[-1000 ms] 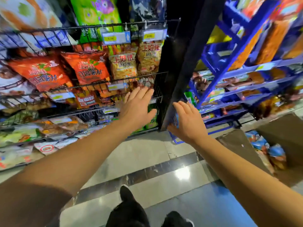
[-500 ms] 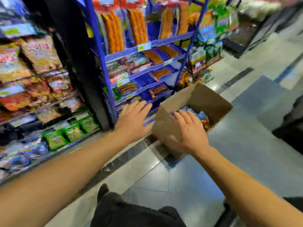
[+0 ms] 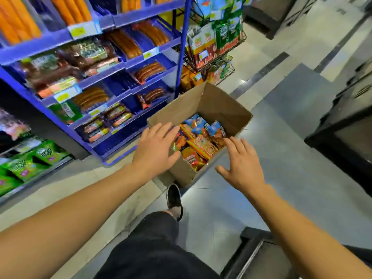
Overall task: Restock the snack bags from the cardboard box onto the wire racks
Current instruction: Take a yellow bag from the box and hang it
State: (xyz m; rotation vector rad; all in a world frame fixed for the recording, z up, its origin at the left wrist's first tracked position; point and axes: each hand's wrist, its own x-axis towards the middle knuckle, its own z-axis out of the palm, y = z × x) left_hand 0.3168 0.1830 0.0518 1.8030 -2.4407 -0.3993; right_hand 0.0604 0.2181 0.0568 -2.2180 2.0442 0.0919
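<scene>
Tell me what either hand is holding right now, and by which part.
Nothing is held. The left hand and right hand are both open with spread fingers above the cardboard box of snack bags.

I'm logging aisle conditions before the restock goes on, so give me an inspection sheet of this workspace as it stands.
Surface: glossy tiled floor; the box stands on it.
Job's things: open cardboard box, flaps up, holding orange snack bags and blue snack bags; wire rack of bags behind it.
Clutter: nothing seen loose on the floor.
Hands: left hand and right hand both open over the box, holding nothing.
Cables: nothing seen.
Surroundings: blue shelf unit of packaged sausages beside the box; green bags on a low rack at left; dark fixtures at right.
</scene>
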